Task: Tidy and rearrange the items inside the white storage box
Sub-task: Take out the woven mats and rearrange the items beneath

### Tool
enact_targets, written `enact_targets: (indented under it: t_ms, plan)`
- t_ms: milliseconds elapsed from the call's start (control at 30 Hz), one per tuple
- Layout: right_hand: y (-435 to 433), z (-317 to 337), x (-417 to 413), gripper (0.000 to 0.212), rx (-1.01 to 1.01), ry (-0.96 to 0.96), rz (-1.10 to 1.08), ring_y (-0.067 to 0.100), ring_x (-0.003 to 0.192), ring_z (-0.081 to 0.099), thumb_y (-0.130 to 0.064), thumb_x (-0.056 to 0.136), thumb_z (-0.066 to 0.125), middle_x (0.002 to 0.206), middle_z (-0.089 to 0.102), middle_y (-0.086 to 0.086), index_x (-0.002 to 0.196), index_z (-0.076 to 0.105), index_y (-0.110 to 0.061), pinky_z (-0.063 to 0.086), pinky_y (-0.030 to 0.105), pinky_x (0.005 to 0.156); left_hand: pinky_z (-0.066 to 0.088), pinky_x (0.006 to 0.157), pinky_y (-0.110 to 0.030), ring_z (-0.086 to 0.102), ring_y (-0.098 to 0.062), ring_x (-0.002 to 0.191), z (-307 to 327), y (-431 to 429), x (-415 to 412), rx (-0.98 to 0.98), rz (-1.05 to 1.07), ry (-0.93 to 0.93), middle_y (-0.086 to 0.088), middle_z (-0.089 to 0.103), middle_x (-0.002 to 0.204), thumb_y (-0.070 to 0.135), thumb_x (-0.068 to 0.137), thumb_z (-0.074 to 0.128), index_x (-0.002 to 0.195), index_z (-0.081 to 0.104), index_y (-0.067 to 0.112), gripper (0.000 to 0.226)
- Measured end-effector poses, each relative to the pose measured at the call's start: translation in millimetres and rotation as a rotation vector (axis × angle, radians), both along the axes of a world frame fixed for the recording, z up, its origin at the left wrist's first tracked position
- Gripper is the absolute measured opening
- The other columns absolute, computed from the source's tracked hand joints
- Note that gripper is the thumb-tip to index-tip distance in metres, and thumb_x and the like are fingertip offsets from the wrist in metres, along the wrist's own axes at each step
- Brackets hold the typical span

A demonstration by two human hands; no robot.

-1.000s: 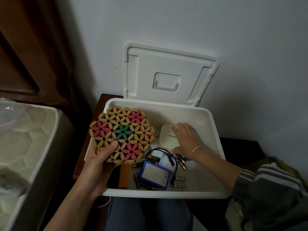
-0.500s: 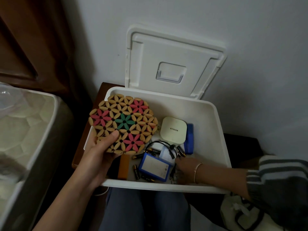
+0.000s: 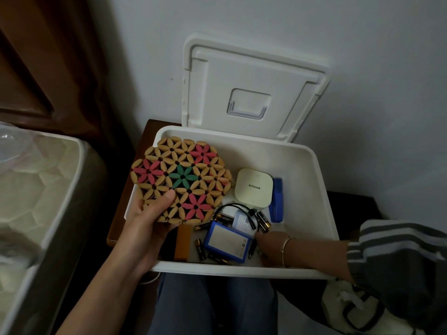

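Observation:
The white storage box [image 3: 321, 197] stands open, its lid [image 3: 251, 90] leaning on the wall. My left hand [image 3: 147, 218] grips a bamboo flower-pattern trivet [image 3: 181, 177] over the box's left side, thumb on top. My right hand [image 3: 271, 247] reaches down into the box's front right corner beside a blue battery pack [image 3: 227, 240]; its fingers are hidden behind the front wall. A rounded white device [image 3: 254, 187], a blue flat object [image 3: 277, 199], a black cable [image 3: 242, 213], an orange block [image 3: 182, 241] and several loose batteries [image 3: 202, 247] lie inside.
The box rests on a brown wooden surface [image 3: 116, 226] against a pale wall. A mattress edge [image 3: 43, 189] lies close on the left. My lap [image 3: 212, 305] is just below the box, and a white bag [image 3: 358, 308] lies at the lower right.
My right hand left the white device and moved down to the box's front right corner, uncovering the device and the blue object. My left hand keeps holding the trivet.

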State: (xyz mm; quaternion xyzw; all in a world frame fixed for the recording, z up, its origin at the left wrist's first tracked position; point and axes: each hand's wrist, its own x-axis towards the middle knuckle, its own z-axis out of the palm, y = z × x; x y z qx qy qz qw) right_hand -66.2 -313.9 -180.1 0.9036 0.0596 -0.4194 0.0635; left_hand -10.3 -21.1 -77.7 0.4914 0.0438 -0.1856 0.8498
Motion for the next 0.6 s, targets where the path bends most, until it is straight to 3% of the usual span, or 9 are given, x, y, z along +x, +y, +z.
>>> enact_targets:
  t_ms: [200, 267, 333, 400, 467, 533, 600]
  plan:
    - [4.4, 20.6, 9.2, 0.031, 0.010, 0.050, -0.074, 0.030, 0.104, 0.061, -0.025, 0.094, 0.048, 0.118, 0.061, 0.015, 0.117, 0.056, -0.006, 0.052, 0.037, 0.087, 0.057, 0.078, -0.029, 0.063, -0.021, 0.114, 1.5, 2.8, -3.0, -0.018, 0.052, 0.003, -0.001, 0.063, 0.128, 0.024, 0.078, 0.067, 0.139, 0.043, 0.032, 0.066]
    - [5.4, 34.7, 16.6, 0.022, 0.105, 0.077, -0.185, 0.025, 0.086, 0.063, -0.026, 0.095, 0.045, 0.107, 0.066, 0.015, 0.093, 0.060, -0.010, 0.052, 0.033, 0.075, 0.058, 0.076, -0.028, 0.063, -0.022, 0.115, 2.4, 4.0, -3.2, -0.042, 0.084, 0.012, -0.002, 0.062, 0.130, 0.026, 0.077, 0.068, 0.140, 0.043, 0.030, 0.068]
    - [4.9, 51.8, 24.0, 0.020, 0.299, 0.090, -0.422, 0.016, 0.061, 0.055, -0.025, 0.093, 0.044, 0.085, 0.066, 0.009, 0.076, 0.050, -0.017, 0.045, 0.025, 0.057, 0.058, 0.069, -0.025, 0.065, -0.021, 0.111, 3.1, 4.3, -3.1, -0.080, 0.102, 0.005, -0.005, 0.062, 0.130, 0.023, 0.083, 0.061, 0.141, 0.042, 0.027, 0.061]
    - [8.6, 69.9, 33.8, 0.017, 0.469, 0.094, -0.639, 0.012, 0.054, 0.051, -0.023, 0.091, 0.044, 0.072, 0.063, 0.001, 0.078, 0.051, -0.014, 0.041, 0.021, 0.050, 0.057, 0.064, -0.022, 0.066, -0.020, 0.107, 3.6, 3.8, -2.8, -0.095, 0.103, 0.002, -0.007, 0.060, 0.131, 0.019, 0.086, 0.055, 0.142, 0.041, 0.026, 0.058]
    - [16.1, 78.3, 51.0, 0.018, 0.546, 0.040, -0.727, 0.012, 0.058, 0.053, -0.022, 0.091, 0.044, 0.072, 0.062, 0.002, 0.085, 0.056, -0.009, 0.042, 0.020, 0.051, 0.057, 0.065, -0.023, 0.064, -0.022, 0.112, 4.0, 2.9, -2.7, -0.088, 0.100, 0.000, -0.007, 0.059, 0.133, 0.018, 0.087, 0.053, 0.142, 0.040, 0.026, 0.058]
    - [30.3, 80.9, 73.0, 0.021, 0.546, -0.031, -0.713, 0.017, 0.063, 0.054, -0.021, 0.092, 0.043, 0.079, 0.060, 0.007, 0.096, 0.055, -0.004, 0.044, 0.025, 0.056, 0.058, 0.068, -0.025, 0.060, -0.026, 0.117, 4.0, 2.4, -2.9, -0.074, 0.099, -0.005, -0.008, 0.057, 0.135, 0.018, 0.088, 0.054, 0.143, 0.039, 0.027, 0.058]
    - [46.8, 76.0, 95.7, 0.022, 0.483, -0.102, -0.645, 0.020, 0.063, 0.053, -0.023, 0.094, 0.042, 0.074, 0.057, 0.007, 0.093, 0.054, -0.004, 0.042, 0.026, 0.056, 0.058, 0.071, -0.026, 0.058, -0.028, 0.120, 3.7, 2.5, -2.9, -0.064, 0.098, -0.002, -0.008, 0.056, 0.136, 0.019, 0.087, 0.056, 0.143, 0.039, 0.028, 0.059]
